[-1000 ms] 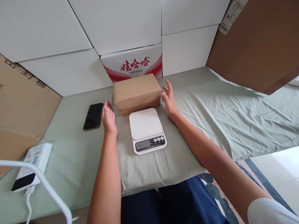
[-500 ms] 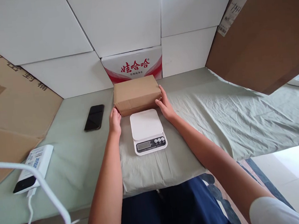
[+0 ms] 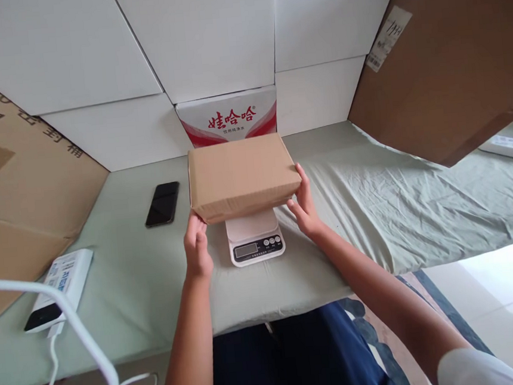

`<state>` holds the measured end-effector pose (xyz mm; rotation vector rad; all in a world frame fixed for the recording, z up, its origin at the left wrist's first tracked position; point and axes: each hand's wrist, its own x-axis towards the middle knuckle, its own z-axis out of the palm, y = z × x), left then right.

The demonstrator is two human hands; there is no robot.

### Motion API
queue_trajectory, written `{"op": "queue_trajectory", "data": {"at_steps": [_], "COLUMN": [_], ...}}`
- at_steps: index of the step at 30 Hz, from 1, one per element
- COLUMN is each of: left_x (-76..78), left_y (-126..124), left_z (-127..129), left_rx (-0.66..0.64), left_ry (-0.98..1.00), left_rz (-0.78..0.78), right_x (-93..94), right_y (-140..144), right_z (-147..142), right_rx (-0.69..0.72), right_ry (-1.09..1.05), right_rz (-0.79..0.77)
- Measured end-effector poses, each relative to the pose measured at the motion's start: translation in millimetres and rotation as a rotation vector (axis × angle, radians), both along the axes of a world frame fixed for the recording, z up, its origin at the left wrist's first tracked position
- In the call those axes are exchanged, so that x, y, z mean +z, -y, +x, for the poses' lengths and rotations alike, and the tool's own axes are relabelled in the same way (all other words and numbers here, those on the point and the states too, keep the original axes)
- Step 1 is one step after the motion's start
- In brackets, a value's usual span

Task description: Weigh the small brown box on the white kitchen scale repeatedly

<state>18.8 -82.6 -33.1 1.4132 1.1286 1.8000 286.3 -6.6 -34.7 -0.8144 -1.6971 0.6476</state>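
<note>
I've got the box [image 3: 241,176] up in the air right above the scale [image 3: 255,236], not touching it as far as I can tell. Left hand [image 3: 197,245] is pinching the near left corner, right hand [image 3: 303,205] is clamped on the right end, fingers wrapped under. It's plain brown cardboard, stiff and not slippery, probably light-ish since it sits level; the two short ends are the obvious place to grip. Behind the scale a carton [image 3: 228,116] shows red Chinese characters. A phone [image 3: 163,203] lies left of the scale on the counter [image 3: 124,270].
</note>
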Motion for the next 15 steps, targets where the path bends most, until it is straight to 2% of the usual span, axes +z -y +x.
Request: {"op": "queue_trajectory", "data": {"at_steps": [5, 15], "left_x": [-15.2, -22.4], "left_y": [32.1, 32.3], "left_z": [3.9, -0.2], "left_rx": [0.016, 0.066], "left_ry": [0.023, 0.042], "left_rz": [-0.047, -0.093], "right_x": [-12.7, -8.3], "right_y": [30.1, 30.3], "right_z": [8.0, 5.8], "right_rx": [0.004, -0.001], "right_ry": [0.030, 0.039], "right_rz": [-0.051, -0.042]}}
